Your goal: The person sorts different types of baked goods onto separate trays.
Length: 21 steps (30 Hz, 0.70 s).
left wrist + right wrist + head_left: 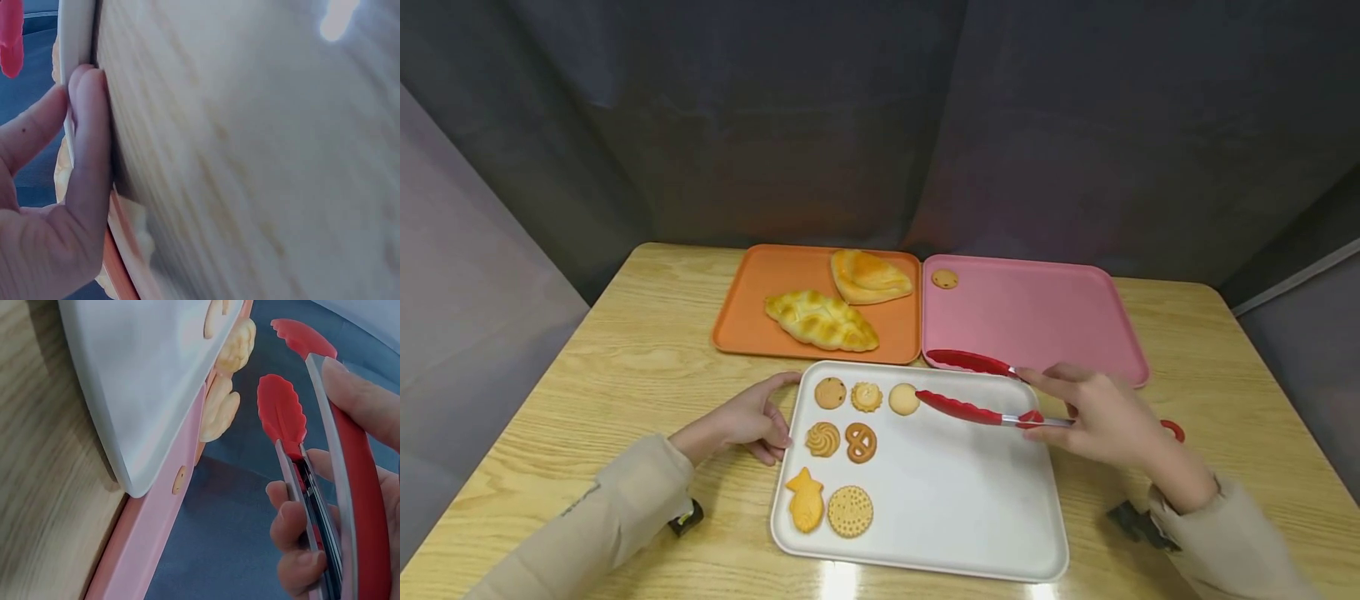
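Now, from the head view, we grasp red tongs [958,407] in our right hand [1093,417], tips parted over the white tray [962,508], one beside a pale round cookie [903,399]. From the left wrist, our left hand [56,231] pinches that tray's rim. From the right wrist, our right hand curls around the tongs; a spotted cookie [179,480] lies on the pink tray [128,559].

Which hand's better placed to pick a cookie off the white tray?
Likely the right hand: it holds the red-tipped tongs, spread open near the plain round cookie. The left hand grips the white tray by its edge.
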Tool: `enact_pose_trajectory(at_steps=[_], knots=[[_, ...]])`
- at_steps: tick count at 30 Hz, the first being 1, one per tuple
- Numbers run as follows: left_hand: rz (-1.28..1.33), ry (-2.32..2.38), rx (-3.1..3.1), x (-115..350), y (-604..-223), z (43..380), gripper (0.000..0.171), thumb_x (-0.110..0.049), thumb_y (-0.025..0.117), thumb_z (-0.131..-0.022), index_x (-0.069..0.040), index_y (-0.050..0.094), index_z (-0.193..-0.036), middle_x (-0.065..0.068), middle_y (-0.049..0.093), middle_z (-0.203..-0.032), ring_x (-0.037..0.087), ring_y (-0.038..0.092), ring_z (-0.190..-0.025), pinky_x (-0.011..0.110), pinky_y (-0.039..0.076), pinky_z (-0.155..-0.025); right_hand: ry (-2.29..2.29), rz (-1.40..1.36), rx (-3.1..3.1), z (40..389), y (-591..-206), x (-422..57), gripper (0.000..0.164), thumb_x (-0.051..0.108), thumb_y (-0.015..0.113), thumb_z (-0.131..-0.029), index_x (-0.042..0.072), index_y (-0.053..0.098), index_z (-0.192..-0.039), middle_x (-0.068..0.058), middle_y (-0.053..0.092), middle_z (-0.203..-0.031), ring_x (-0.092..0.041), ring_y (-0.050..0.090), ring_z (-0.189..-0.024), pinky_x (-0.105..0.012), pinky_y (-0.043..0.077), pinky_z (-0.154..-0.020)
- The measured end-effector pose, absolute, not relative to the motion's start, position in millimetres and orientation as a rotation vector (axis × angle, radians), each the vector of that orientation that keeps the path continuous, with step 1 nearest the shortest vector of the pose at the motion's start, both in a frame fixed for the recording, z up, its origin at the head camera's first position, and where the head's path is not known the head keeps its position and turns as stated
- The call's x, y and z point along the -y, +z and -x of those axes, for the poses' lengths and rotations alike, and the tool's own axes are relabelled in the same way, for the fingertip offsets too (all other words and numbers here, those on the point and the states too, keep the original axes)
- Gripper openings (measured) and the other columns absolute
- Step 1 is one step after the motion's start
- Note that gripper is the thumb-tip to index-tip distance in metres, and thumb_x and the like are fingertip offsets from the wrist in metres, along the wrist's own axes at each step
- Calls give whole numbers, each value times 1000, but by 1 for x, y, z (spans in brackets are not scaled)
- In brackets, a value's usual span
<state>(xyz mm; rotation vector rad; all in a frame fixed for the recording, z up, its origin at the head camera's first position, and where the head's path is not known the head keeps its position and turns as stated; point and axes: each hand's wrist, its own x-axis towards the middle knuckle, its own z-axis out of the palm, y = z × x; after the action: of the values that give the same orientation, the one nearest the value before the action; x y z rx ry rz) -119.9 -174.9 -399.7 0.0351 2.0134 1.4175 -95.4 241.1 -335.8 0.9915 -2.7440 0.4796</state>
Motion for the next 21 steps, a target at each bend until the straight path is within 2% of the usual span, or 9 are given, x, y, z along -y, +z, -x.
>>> enact_pose_trajectory(at_steps=[6,12,21], knots=[[-49,1411,-2020,176,-400,120,91,14,61,-73,-15,14,-146,16,59,-70,21,60,-51,38,55,-46,468,-1035,2735,94,-340,-238,61,31,83,-59,9,65,-114,-2,62,-90,5,32,-49,-15,32,-43],[-47,1404,-2024,176,-401,120,91,14,61,-73,-14,14,-146,16,59,-71,21,60,-52,38,55,-46,450,-1059,2768,95,-345,-232,62,32,83,-60,10,65,-115,-3,63,-93,3,34,-52,-15,33,-46],[-52,1402,-2019,176,-403,120,91,13,62,-73,-15,14,-146,16,59,-71,21,60,-52,38,55,-47,423,-1062,2845,100,-357,-226,62,35,81,-62,11,64,-116,-3,62,-89,2,33,-49,-16,33,-45]])
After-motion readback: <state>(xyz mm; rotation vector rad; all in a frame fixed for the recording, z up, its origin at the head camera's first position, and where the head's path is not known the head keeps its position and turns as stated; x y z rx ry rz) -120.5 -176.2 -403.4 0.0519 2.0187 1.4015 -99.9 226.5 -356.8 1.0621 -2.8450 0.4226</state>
